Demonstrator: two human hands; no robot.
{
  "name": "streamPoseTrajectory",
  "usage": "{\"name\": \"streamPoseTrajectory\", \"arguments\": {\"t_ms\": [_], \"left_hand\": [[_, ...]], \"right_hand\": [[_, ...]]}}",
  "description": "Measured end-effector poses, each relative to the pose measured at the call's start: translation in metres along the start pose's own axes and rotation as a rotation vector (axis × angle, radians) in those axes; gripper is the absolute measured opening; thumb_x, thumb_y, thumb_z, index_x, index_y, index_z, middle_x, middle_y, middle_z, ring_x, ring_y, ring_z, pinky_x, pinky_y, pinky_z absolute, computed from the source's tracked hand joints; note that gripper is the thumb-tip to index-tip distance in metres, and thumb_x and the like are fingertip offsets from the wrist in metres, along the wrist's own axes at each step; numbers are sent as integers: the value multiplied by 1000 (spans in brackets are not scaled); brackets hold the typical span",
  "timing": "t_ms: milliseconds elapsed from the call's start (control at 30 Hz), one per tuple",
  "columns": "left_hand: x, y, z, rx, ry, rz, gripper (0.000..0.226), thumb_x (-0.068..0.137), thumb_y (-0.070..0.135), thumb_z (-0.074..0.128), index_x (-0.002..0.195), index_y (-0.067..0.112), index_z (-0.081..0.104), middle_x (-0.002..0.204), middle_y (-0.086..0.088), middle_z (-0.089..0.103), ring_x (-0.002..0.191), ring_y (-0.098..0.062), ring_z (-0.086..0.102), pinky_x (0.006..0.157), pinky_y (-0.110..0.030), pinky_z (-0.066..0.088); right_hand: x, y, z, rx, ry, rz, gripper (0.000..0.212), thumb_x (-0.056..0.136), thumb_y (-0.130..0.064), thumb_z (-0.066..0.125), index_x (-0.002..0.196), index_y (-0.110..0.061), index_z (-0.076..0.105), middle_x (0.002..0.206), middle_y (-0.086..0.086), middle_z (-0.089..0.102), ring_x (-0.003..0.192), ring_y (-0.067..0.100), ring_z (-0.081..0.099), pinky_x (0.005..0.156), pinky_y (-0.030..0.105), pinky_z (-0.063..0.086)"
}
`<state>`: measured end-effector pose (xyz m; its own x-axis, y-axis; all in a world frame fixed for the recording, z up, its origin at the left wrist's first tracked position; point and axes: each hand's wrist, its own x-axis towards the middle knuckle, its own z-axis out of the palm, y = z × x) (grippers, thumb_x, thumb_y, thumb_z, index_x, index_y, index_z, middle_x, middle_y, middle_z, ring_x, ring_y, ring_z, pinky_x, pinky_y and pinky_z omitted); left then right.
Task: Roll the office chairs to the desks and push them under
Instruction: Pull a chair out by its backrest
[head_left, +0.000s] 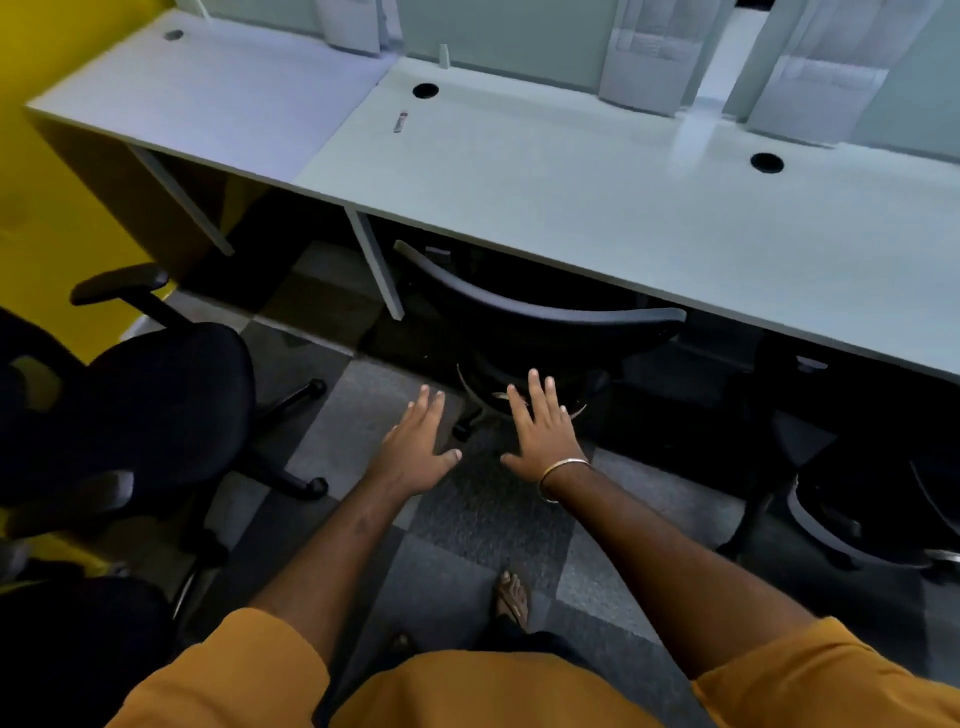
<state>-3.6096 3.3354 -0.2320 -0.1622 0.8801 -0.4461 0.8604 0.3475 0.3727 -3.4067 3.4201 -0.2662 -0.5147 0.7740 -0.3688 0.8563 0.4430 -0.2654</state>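
A black office chair (540, 317) stands tucked under the long white desk (597, 208), only the curved top of its backrest and part of its base showing. My left hand (413, 447) and my right hand (543, 428) hover side by side in front of it with fingers straight and spread, holding nothing and clear of the backrest. A second black chair with armrests (171, 405) stands out on the floor at the left, turned away from the left desk (208, 104). A third chair (872, 499) sits partly under the desk at the right.
A small grey object (400, 122) lies on the desk near a round cable hole (425, 90). White desk legs (376, 260) stand left of the tucked chair. A yellow wall (31, 208) bounds the left side. My sandalled foot (513, 597) stands on grey carpet tiles.
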Motion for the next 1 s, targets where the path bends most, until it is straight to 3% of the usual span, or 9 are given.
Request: {"name": "streamPoseTrajectory", "arguments": {"t_ms": [133, 267, 467, 633, 767, 1000], "left_hand": [[-50, -59, 14, -159, -17, -147, 88, 101, 43, 63, 167, 21, 10, 175, -3, -4, 161, -23, 4, 126, -42, 19], [-110, -126, 39, -193, -68, -299, 80, 102, 44, 62, 165, 15, 22, 175, -8, 2, 161, -25, 5, 125, -33, 14], [-227, -216, 77, -372, 3, -543, 73, 102, 42, 63, 162, 16, 32, 174, -10, 11, 161, -28, 8, 126, -35, 16], [-321, -263, 109, -536, 126, -726, 66, 100, 38, 67, 157, 15, 42, 170, -8, 25, 157, -24, 23, 123, -33, 22], [-382, -283, 123, -660, 210, -817, 65, 100, 38, 67, 155, 12, 44, 164, -10, 37, 152, -24, 34, 120, -31, 27], [-461, -310, 112, -811, 497, -981, 55, 98, 37, 70, 148, 19, 55, 150, -3, 56, 138, -22, 52, 110, -28, 39]], "right_hand": [[3, -30, 17, 51, -319, -59, 91, 95, -41, 70, 165, -16, 17, 173, 14, 1, 159, 32, 6, 127, 46, 21], [0, -83, 29, -10, -442, -153, 75, 96, -39, 69, 159, -14, 36, 159, 17, 35, 144, 36, 40, 117, 39, 37], [-20, -204, 60, -128, -515, -373, 69, 95, -37, 70, 155, -14, 44, 148, 18, 49, 138, 36, 46, 111, 35, 39], [-49, -308, 90, -243, -580, -590, 61, 96, -38, 67, 151, -19, 49, 145, 14, 56, 134, 34, 52, 109, 37, 43], [-73, -382, 107, -319, -646, -708, 58, 100, -36, 64, 152, -18, 48, 149, 8, 55, 140, 30, 47, 112, 34, 38], [-104, -508, 130, -439, -693, -1025, 56, 101, -37, 62, 152, -18, 49, 147, 8, 58, 139, 29, 49, 115, 36, 31]]}}
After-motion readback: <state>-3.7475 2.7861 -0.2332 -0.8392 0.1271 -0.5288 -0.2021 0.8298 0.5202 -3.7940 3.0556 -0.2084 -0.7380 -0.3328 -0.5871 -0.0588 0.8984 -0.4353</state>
